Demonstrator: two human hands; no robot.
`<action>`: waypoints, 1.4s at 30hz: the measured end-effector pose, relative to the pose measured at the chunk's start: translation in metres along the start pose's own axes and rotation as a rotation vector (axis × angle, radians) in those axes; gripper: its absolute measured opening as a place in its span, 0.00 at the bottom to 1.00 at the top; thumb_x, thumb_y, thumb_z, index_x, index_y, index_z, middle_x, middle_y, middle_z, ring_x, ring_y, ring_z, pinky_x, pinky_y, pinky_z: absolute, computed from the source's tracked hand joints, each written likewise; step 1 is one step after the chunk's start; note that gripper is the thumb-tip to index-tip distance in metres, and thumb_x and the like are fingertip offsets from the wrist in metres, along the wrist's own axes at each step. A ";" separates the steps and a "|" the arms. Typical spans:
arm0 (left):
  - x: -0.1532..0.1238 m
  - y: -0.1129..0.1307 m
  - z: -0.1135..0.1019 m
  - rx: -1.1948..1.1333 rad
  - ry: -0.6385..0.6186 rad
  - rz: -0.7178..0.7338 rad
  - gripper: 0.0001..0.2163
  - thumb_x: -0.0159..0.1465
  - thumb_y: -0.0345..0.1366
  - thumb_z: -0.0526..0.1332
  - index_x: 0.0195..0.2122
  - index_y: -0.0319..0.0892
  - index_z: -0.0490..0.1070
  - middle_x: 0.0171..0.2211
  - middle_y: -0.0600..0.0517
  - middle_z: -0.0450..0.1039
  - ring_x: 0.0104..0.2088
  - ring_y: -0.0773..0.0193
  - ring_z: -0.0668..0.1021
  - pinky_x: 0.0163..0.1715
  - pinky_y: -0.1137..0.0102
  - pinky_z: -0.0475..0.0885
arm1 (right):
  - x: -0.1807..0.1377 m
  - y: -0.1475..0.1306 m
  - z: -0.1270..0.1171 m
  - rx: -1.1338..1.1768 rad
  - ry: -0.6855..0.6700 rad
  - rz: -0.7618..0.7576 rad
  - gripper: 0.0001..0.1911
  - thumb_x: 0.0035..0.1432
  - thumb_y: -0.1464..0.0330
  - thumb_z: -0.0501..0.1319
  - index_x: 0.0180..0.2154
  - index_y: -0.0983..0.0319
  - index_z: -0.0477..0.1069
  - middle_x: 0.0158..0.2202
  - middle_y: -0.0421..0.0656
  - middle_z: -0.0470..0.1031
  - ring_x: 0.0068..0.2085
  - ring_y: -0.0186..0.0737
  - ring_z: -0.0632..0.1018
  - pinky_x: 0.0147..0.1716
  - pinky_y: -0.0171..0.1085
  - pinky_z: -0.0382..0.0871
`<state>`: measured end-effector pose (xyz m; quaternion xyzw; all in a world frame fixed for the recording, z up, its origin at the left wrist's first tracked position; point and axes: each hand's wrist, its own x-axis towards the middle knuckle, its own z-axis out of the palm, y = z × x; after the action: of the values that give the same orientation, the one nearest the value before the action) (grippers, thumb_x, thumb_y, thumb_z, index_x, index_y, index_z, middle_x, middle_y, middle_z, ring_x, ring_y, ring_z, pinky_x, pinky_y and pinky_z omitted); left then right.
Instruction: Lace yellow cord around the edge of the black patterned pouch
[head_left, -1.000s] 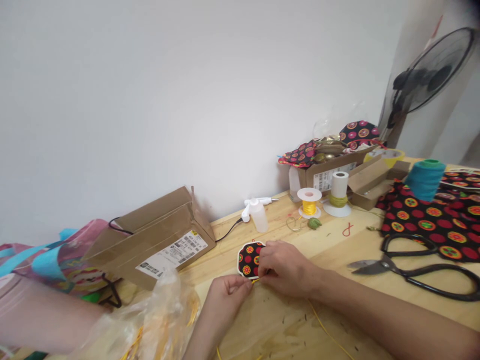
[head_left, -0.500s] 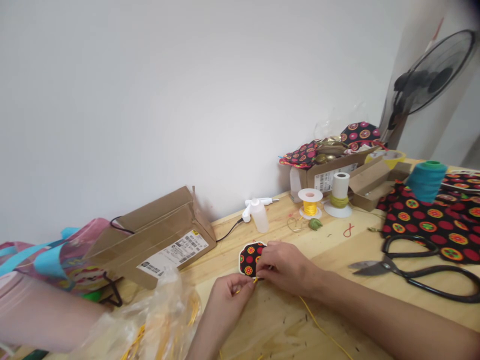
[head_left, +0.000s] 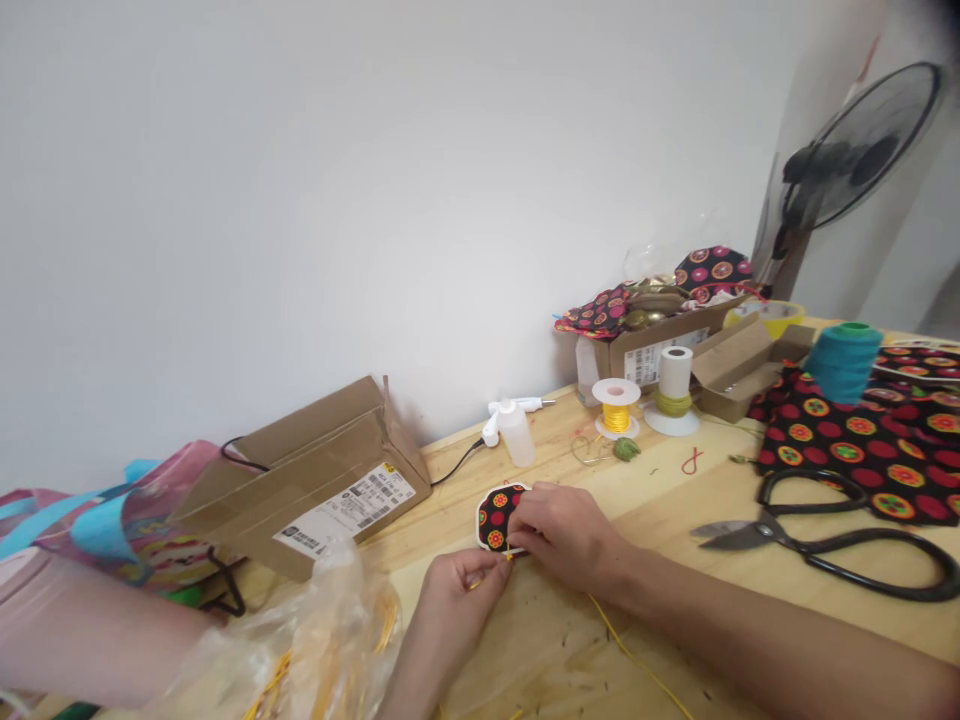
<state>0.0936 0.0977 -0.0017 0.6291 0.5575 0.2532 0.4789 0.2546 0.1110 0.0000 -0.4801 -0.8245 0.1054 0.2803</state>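
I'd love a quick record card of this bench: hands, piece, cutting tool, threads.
Left hand: pinching yellow cord
Right hand: over the right side of the patterned piece; exact grip hidden
Piece: dark, flowered, pale-edged
Cutting tool: black-handled scissors, lying right of both hands
Threads: yellow spool; teal cone on patterned fabric

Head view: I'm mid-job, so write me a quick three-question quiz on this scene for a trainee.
1. Which covers the right side of the white-edged patterned fabric patch?
A) left hand
B) right hand
C) neither
2. True or false: in the picture, the teal thread cone stands to the right of the translucent plastic bottle.
3. Fill in: the cord trailing below the right hand is ____ in colour.

Key: 1 B; 2 true; 3 yellow.
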 end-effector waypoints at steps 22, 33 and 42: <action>-0.003 0.007 0.004 0.022 0.072 -0.011 0.18 0.47 0.49 0.58 0.18 0.37 0.74 0.12 0.57 0.62 0.17 0.69 0.63 0.16 0.76 0.54 | 0.001 0.001 -0.001 -0.011 -0.029 0.056 0.07 0.51 0.72 0.55 0.26 0.61 0.71 0.27 0.39 0.73 0.31 0.33 0.70 0.28 0.30 0.56; 0.002 -0.002 -0.002 -0.002 0.086 0.064 0.15 0.52 0.43 0.57 0.33 0.38 0.75 0.26 0.52 0.75 0.28 0.60 0.72 0.27 0.73 0.65 | 0.001 0.004 -0.003 0.083 0.026 0.074 0.05 0.50 0.69 0.58 0.26 0.60 0.71 0.26 0.38 0.73 0.30 0.33 0.70 0.28 0.30 0.58; 0.002 -0.002 -0.002 -0.045 0.013 0.055 0.16 0.53 0.42 0.56 0.38 0.36 0.72 0.28 0.48 0.76 0.31 0.59 0.73 0.30 0.70 0.66 | 0.002 0.007 -0.001 0.098 0.018 0.090 0.05 0.49 0.69 0.58 0.26 0.60 0.71 0.25 0.39 0.73 0.29 0.33 0.70 0.27 0.30 0.59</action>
<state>0.0912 0.1001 -0.0034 0.6317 0.5371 0.2829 0.4822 0.2593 0.1159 -0.0014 -0.5036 -0.7933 0.1537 0.3057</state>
